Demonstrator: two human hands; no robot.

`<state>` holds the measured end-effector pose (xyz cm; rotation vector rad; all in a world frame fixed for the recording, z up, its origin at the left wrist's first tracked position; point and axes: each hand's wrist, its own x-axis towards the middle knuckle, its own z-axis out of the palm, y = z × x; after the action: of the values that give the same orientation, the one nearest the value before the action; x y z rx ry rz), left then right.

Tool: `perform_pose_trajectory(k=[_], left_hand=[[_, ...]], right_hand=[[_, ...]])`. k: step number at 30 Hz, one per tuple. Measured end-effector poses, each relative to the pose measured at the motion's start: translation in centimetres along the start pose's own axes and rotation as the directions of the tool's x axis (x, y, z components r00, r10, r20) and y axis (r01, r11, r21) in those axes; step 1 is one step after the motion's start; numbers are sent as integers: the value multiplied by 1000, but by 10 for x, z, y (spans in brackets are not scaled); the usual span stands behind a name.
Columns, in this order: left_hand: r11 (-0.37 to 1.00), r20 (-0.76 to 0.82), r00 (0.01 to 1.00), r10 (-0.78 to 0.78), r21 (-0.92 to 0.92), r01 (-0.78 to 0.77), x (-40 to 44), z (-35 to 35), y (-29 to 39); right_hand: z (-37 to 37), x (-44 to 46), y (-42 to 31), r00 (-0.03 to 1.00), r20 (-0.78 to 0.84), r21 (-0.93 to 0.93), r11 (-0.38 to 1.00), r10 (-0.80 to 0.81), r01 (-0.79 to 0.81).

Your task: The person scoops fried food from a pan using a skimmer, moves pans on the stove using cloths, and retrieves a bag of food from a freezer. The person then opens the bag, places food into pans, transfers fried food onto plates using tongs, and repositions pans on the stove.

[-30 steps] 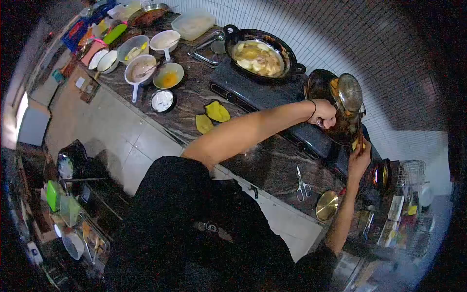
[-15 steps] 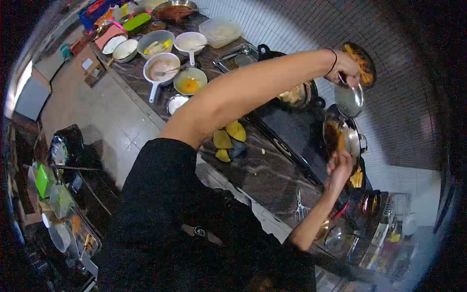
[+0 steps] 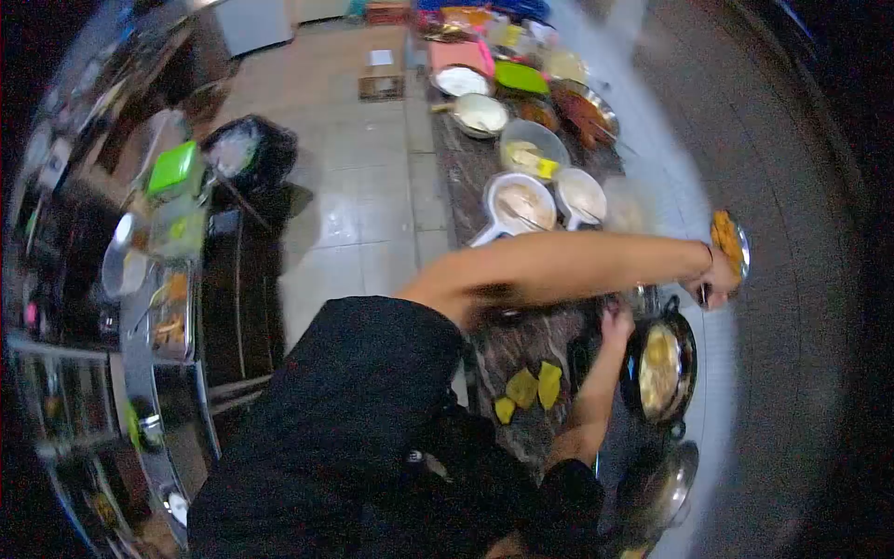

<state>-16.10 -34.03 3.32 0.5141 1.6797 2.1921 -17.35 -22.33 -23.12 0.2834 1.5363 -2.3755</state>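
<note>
Black wok [image 3: 688,373] of yellowish food [image 3: 659,373]; left grip [image 3: 718,281] closed around orange-filled vessel [image 3: 743,248], right grip [image 3: 617,323] unclear

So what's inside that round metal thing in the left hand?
Orange food pieces show inside the round metal thing. The left hand covers part of it. What's underneath the pieces or behind the hand can't be seen.

Left forearm [image 3: 601,267] blocks way between saucepans [image 3: 496,224], wok [image 3: 690,363].

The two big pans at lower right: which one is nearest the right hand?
The black wok with pale, yellowish food in it: it is closest to the right hand. The other pan sits farther off, near the bottom edge.
</note>
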Motion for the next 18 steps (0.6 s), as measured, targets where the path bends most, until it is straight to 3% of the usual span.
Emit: perform_pose_trajectory(k=[1, 2, 3, 4, 5, 7, 9, 10, 11, 12, 13, 14, 15, 16, 17, 18], left_hand=[[999, -45, 998, 38, 30, -36, -5, -9, -12], [995, -79, 994, 78, 62, -73, -5, -21, -21], [985, -90, 988, 123, 129, -111, 4, -37, -34], [935, -1, 973, 230, 278, -221, 27, -58, -48], [833, 57, 953, 296, 473, -287, 5, -80, -47], [470, 138, 906, 400, 818, -332, -70, -93, -29], [590, -141, 884, 446, 789, -172, -124, -83, -25], [862, -427, 835, 347, 497, -104, -132, -80, -30], [987, -629, 762, 156, 125, -99, -141, -60, -26], [988, -658, 739, 145, 131, -78, -156, -62, -29], [968, -666, 728, 165, 251, 10, -175, -67, -29], [859, -637, 738, 225, 487, 159, -204, -73, -24], [653, -596, 758, 266, 690, 313, -250, -59, -10], [310, -457, 845, 278, 875, 371, -293, -40, 5], [264, -453, 839, 302, 885, 383, -318, -26, 9], [217, -449, 832, 326, 892, 396, -343, -14, 11]], right_hand=[[-26, 38, 15, 990, 143, -31, 1000, 7, -2], [-61, 69, 21, 862, 461, 247, 903, 210, -352], [-28, 36, 13, 956, 141, 52, 963, 256, -265], [-28, 27, 20, 917, 71, 61, 916, 393, -397], [-1, -41, 16, 924, 160, -115, 937, 346, -331], [-27, -42, 46, 836, 190, -562, 755, 515, -337], [15, -142, 60, 899, 158, -694, 694, 408, -193], [29, -190, 64, 885, 238, -676, 722, 401, -146], [29, -231, 59, 867, 322, -643, 760, 380, -94], [15, -224, 79, 816, 382, -648, 755, 433, -98], [-1, -220, 98, 761, 434, -651, 752, 482, -105], [8, -233, 96, 680, 475, -697, 711, 558, -96], [8, -231, 104, 602, 505, -728, 680, 619, -89], [2, -223, 115, 543, 518, -748, 658, 661, -87], [-4, -215, 129, 442, 683, -697, 699, 581, 157], [-13, -213, 143, 421, 707, -636, 771, 568, 29]])
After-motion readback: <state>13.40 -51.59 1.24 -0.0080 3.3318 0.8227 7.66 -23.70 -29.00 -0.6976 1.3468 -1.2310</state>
